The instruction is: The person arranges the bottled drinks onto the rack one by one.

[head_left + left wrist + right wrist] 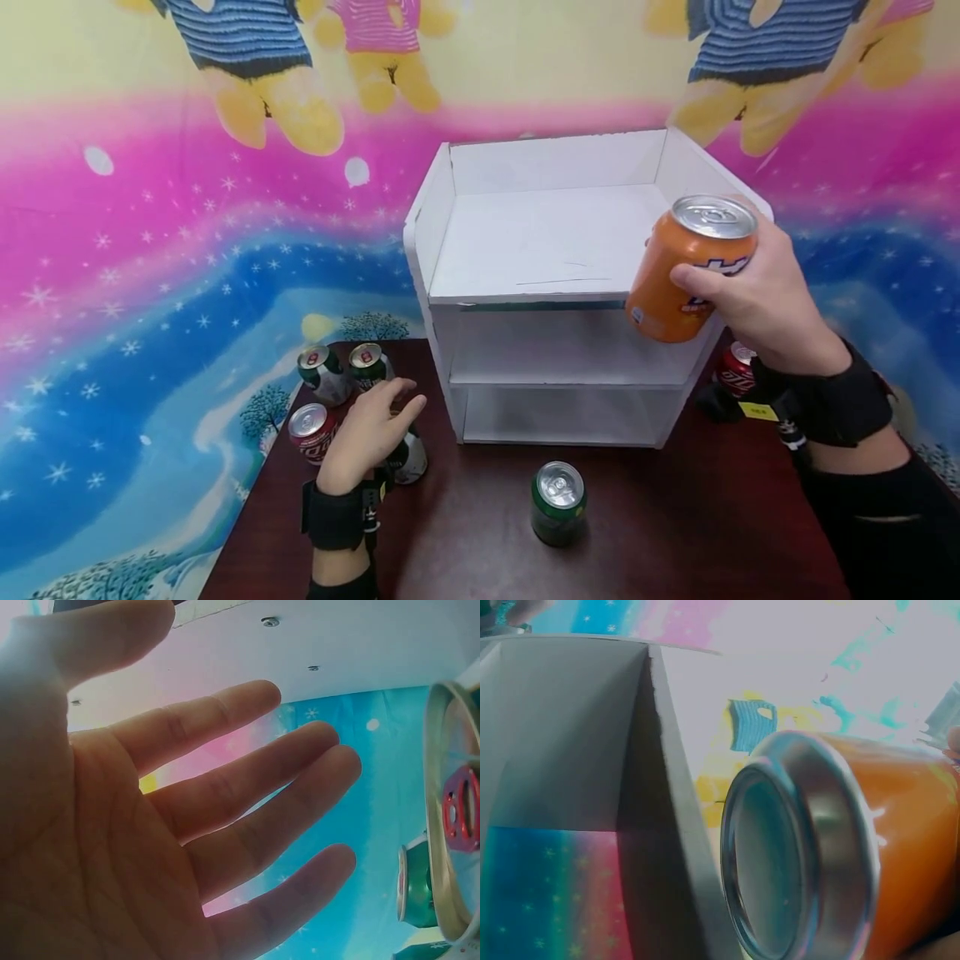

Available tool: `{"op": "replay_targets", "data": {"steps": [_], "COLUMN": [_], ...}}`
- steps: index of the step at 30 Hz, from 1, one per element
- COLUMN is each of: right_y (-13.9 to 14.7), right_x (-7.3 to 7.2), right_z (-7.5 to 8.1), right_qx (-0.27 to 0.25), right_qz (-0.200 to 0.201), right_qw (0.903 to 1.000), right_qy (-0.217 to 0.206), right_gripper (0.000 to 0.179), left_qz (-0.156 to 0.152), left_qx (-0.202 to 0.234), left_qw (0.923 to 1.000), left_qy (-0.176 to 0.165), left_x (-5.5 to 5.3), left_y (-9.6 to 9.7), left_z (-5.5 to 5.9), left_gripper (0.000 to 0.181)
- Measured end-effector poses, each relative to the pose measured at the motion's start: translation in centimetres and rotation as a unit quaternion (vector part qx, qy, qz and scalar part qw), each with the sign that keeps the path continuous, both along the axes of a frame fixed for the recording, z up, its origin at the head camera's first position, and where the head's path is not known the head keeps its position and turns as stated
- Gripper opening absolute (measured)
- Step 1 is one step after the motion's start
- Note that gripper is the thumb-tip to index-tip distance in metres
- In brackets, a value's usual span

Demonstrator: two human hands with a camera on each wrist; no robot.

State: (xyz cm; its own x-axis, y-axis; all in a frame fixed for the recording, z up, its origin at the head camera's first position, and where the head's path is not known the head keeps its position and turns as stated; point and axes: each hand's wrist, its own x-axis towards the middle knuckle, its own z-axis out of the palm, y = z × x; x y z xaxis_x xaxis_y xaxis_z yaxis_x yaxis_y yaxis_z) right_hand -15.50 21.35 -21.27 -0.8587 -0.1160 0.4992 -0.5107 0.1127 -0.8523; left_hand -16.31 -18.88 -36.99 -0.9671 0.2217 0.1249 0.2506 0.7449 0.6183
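My right hand (772, 292) grips an orange soda can (678, 283) and holds it tilted in front of the right side of a white shelf unit (555, 233). In the right wrist view the silver base of the orange can (900, 847) faces the camera, close beside the shelf's side panel (682, 817). My left hand (375, 429) hovers over a group of cans left of the shelf, its fingers spread. Nothing lies in the left palm (127, 847), as the left wrist view shows. A white-and-black can (408, 461) is partly hidden under that hand.
Two green-and-white cans (324, 379) and a red can (311, 432) stand at the table's left edge. A dark green can (558, 504) stands in front of the shelf. Another red can (735, 371) is behind my right forearm. Printed cloth hangs behind the table.
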Motion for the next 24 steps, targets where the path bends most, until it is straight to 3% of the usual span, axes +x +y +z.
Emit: {"op": "replay_targets", "data": {"steps": [4,10,17,24], "right_y": [-0.4,-0.9,-1.2,-1.7], "right_x": [-0.2,-1.1,-1.7,-2.3], "right_z": [1.0,2.1,2.2,2.5], "right_qx": [0.003,0.099,0.103,0.106], "right_qz": [-0.005,-0.065,-0.085,-0.102], "right_qw": [1.0000,0.9930,0.9909,0.9869], "right_qy": [0.001,-0.009,-0.014,-0.067], "right_gripper": [0.061,0.062,0.062,0.070], "left_qz": [-0.001,-0.002,0.007,0.006], "left_qx": [-0.002,0.001,-0.009,-0.011], "left_qw": [1.0000,1.0000,0.9999,0.9999], "left_qy": [-0.002,-0.006,-0.003,-0.010], "left_x": [0.0,0.1,0.0,-0.2], "left_y": [0.0,0.1,0.0,0.0], "left_z": [0.0,0.2,0.1,0.0], "left_gripper": [0.044,0.043,0.043,0.044]}}
